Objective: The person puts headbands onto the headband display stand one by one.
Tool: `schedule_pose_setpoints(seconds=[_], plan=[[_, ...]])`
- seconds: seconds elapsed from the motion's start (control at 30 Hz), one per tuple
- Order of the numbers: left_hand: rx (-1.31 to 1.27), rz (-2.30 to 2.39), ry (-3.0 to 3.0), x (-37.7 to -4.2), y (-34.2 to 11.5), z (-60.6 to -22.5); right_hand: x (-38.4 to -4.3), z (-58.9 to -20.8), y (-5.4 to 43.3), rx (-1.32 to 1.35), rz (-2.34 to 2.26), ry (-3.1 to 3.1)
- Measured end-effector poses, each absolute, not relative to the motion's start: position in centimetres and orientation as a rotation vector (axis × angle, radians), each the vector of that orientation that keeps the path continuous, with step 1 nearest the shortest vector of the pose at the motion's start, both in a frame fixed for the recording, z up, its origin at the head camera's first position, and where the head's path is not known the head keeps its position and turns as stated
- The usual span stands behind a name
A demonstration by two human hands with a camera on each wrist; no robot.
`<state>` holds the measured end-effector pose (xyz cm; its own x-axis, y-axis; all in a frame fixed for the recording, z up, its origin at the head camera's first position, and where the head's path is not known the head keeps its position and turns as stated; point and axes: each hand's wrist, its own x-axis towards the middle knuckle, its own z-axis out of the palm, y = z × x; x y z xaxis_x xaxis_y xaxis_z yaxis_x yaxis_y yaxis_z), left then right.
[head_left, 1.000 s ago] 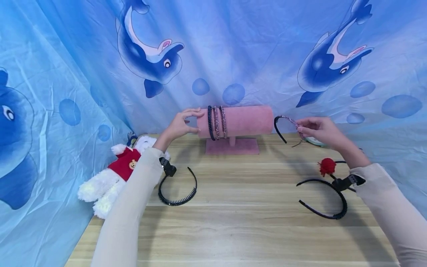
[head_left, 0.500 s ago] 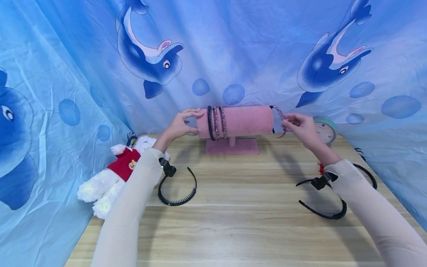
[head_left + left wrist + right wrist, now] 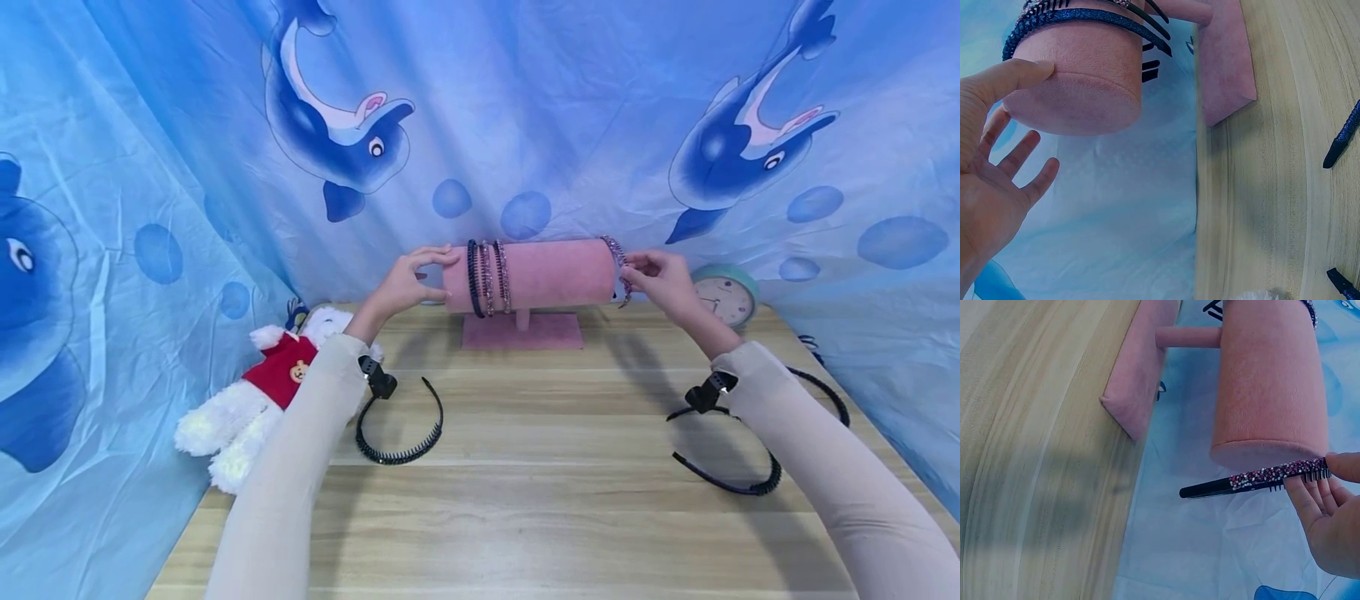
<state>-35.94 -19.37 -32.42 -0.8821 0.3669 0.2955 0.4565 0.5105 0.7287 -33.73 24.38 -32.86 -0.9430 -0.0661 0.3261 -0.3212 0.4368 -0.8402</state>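
A pink velvet T-bar display stand [image 3: 562, 271] stands at the back of the table. My left hand [image 3: 401, 283] holds the left end of its roll, thumb and index finger on it, other fingers spread in the left wrist view. Near that end the roll wears a dark blue headband [image 3: 472, 279] and two glittery toothed headbands [image 3: 504, 279]. My right hand [image 3: 666, 283] pinches another glittery headband [image 3: 1272, 475] between thumb and fingers. It overlaps the roll's right end in the head view; in the right wrist view it lies right at the end face.
Dark toothed headbands lie on the table, one at left [image 3: 401, 457], one at right [image 3: 765, 483], another [image 3: 832, 396] partly behind the right sleeve. A white plush bear [image 3: 262, 383] in red leans at left. A green-rimmed clock [image 3: 726, 296] stands behind the right hand.
My right hand has moved left with the glittery headband, from apart from the stand up to the roll's right end. The clock has come into view. The left hand has stayed in place.
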Motion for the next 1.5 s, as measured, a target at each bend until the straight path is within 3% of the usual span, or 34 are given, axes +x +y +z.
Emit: schedule_pose_setpoints(seconds=[0.8,1.5], plan=[[-0.709,-1.352,-2.629,-36.1,-19.3,-32.6,-34.5,-32.1,23.7,0.386,1.487,-2.529],[-0.714,-1.358,-2.628,-36.2,-19.3,-32.8,-35.0,-29.8,24.4,0.550,1.140,-2.715]])
